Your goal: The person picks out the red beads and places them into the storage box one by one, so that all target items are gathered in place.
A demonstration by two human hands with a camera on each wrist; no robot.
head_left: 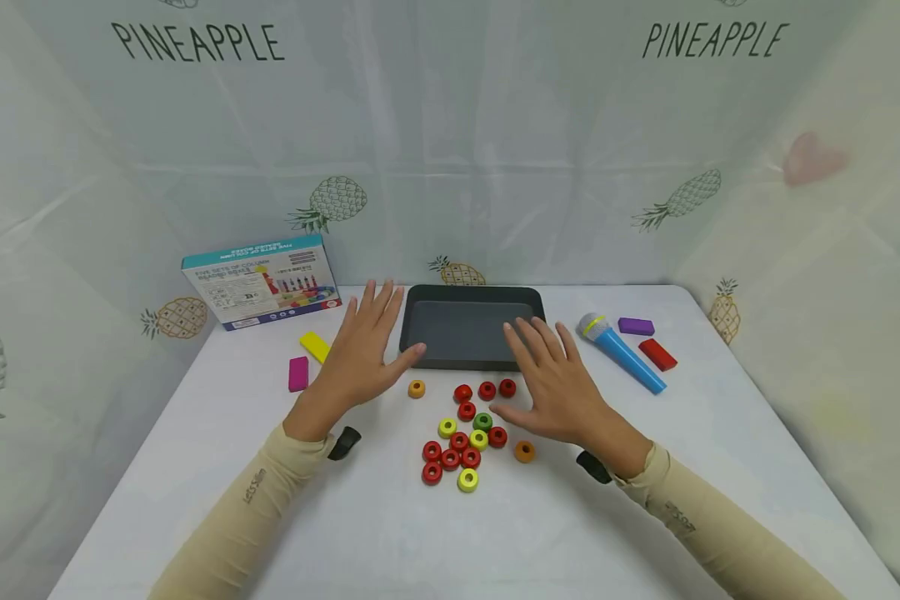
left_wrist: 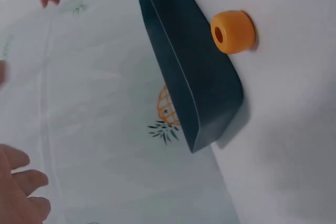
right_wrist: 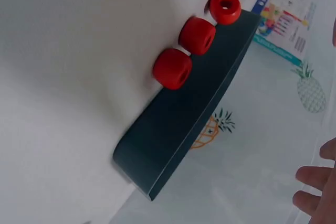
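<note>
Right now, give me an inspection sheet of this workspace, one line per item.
Surface: white table, covered with a pale cloth.
Job's things: dark tray, empty, at the back centre; a cluster of beads in front of it, mostly red, some yellow, one green, two orange.
Clutter: printed box back left; yellow block and pink block left; toy microphone, purple block and red block right.
Grippers: left hand and right hand flat with fingers spread, above the table by the tray's front corners, holding nothing.
Cables: nothing seen.
Surroundings: pineapple-print curtain on three sides.
</note>
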